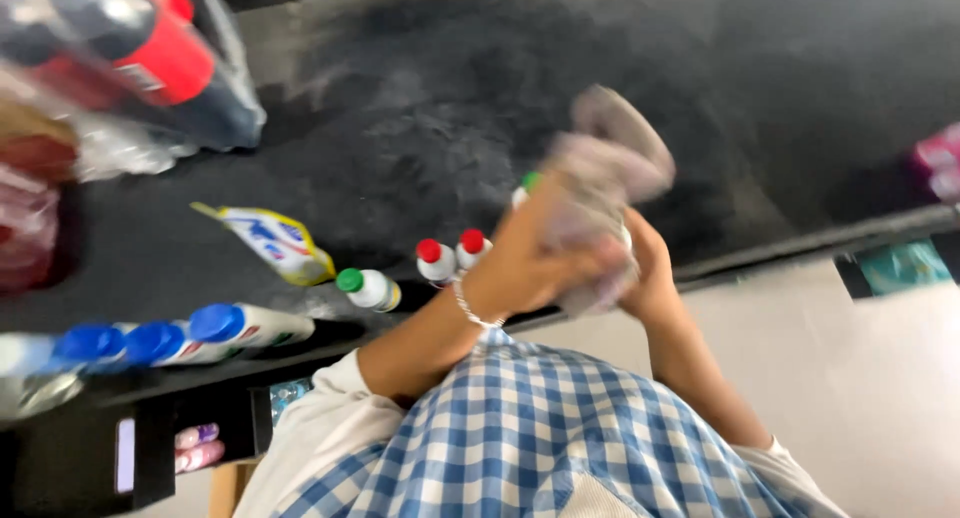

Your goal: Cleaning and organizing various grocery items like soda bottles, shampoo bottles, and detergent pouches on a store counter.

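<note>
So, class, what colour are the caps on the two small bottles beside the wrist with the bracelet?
Red caps, clearest in the head view.

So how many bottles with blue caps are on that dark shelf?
3 blue-capped bottles, in a row at the shelf's lower left edge: one, one, one. More may be hidden past the left edge, where it's blurry.

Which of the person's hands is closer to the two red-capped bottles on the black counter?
Left. The left hand is just beside the red-capped bottles; the right hand is farther off, on the far side of the blurred grey object both hands hold.
</note>
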